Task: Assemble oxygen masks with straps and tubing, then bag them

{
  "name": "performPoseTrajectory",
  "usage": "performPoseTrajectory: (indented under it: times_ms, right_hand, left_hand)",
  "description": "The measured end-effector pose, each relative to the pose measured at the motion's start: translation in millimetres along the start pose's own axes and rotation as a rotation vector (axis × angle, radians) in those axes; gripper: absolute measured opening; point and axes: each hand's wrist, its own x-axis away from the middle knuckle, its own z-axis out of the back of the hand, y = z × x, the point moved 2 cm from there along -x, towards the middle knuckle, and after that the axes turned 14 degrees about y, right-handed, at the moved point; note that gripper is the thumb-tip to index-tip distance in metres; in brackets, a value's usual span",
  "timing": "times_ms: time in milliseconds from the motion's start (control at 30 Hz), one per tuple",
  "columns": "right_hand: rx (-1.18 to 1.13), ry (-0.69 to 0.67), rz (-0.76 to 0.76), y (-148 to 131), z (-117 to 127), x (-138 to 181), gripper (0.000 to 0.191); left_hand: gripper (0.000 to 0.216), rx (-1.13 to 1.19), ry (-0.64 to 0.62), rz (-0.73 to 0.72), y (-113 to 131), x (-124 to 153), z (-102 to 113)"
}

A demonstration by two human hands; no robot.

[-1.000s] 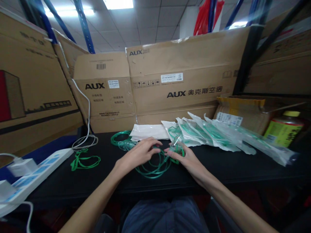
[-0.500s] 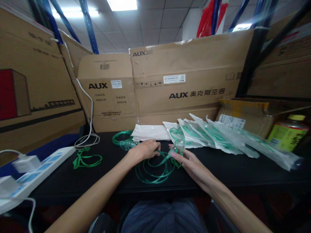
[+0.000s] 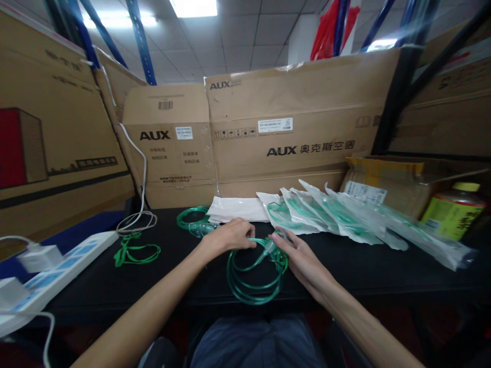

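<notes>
A coil of green tubing (image 3: 253, 278) hangs in loops over the near edge of the black table (image 3: 356, 268), with a clear mask piece at its top. My left hand (image 3: 227, 236) is closed, pinching the top of the coil on its left side. My right hand (image 3: 297, 255) is closed on the mask end and the tubing at the coil's upper right. Both hands hold the same coil, a few centimetres apart.
A row of clear bags with green tubing (image 3: 337, 212) lies fanned out to the right. Flat white bags (image 3: 238, 208) and another loose green coil (image 3: 192, 219) lie behind my hands. Green elastic straps (image 3: 134, 251) and a white power strip (image 3: 49, 278) lie left. Cardboard boxes (image 3: 291, 122) wall the back.
The loose loops of tubing have been gathered into a tighter, rounder coil that now hangs lower toward me. Both hands stayed at its top and moved closer together.
</notes>
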Motion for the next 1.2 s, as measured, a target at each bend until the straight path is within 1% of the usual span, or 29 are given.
performPoseTrajectory:
  times_ms: [100, 233, 367, 467, 567, 667, 800, 867, 933, 1000, 1100, 1200]
  right_hand:
    - [-0.022, 0.025, -0.002, -1.7, -2.2, 0.7, 0.059]
    - [-0.059, -0.014, -0.006, -3.5, -4.3, 2.1, 0.048]
    - [-0.081, -0.033, -0.067, -3.8, -5.8, 4.7, 0.048]
    - [-0.073, -0.051, -0.062, -4.8, -7.4, 7.0, 0.042]
    - [-0.063, -0.083, -0.045, -5.6, -7.2, 7.9, 0.036]
    - [-0.047, -0.091, -0.058, -5.8, -4.0, 8.1, 0.032]
    - [-0.017, -0.114, -0.057, -6.6, 1.8, 10.1, 0.030]
    - [-0.010, -0.122, -0.052, -6.8, 4.4, 10.7, 0.030]
    - [-0.010, -0.108, -0.051, -6.6, 6.8, 10.5, 0.030]
    - [-0.014, -0.096, -0.058, -6.1, 8.5, 9.9, 0.031]
    - [-0.030, -0.105, -0.075, -5.6, 9.9, 9.2, 0.030]
    - [-0.044, -0.125, -0.074, -5.9, 10.1, 9.4, 0.031]
  left_hand:
    - [0.020, 0.099, 0.064, 0.005, -4.6, 3.4, 2.5]
    - [0.024, 0.217, 0.115, 0.023, -8.0, 3.9, 5.3]
    - [0.030, 0.231, 0.228, 0.083, -3.2, 5.7, 2.6]
    - [0.030, 0.223, 0.282, 0.113, 2.4, 8.2, -3.0]
    - [0.029, 0.234, 0.280, 0.107, 5.6, 11.8, -8.5]
    - [0.029, 0.251, 0.252, 0.073, 6.3, 17.6, -11.4]
    - [0.027, 0.275, 0.193, -0.008, 8.2, 24.5, -8.3]
    - [0.034, 0.213, 0.234, -0.060, 8.9, 22.2, -3.1]
    - [0.038, 0.084, 0.307, -0.106, 7.1, 13.5, 1.8]
    - [0.034, -0.043, 0.337, -0.126, 0.8, -1.0, 3.8]
    - [0.024, -0.158, 0.271, -0.097, -17.0, -25.7, 1.2]
    - [0.024, -0.280, 0.202, -0.052, -36.5, -41.5, -2.3]
